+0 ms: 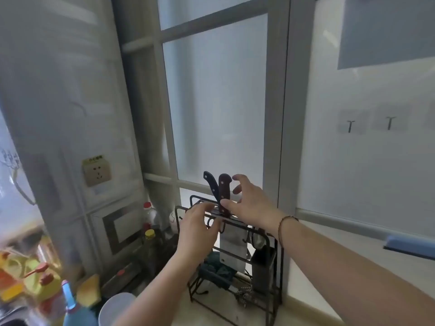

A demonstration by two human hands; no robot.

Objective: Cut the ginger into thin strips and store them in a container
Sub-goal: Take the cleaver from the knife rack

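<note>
Head view: right hand (249, 203) spread, fingers open around brown-handled cleaver (224, 191), thumb touching handle, grasp not closed. Cleaver upright in black wire rack (270, 267). Left hand (197, 229) relaxed, open, just beside rack's top rail. No ginger visible.

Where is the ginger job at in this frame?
Done: nothing visible; no ginger or cut strips in view. In hand: the right hand, fingers spread, reaches for the brown-handled cleaver slotted in the black wire knife rack, beside a black-handled knife; the left hand rests at the rack's top rail. Neither grips a knife yet. Left: pull the cleaver, cut, store.
</note>
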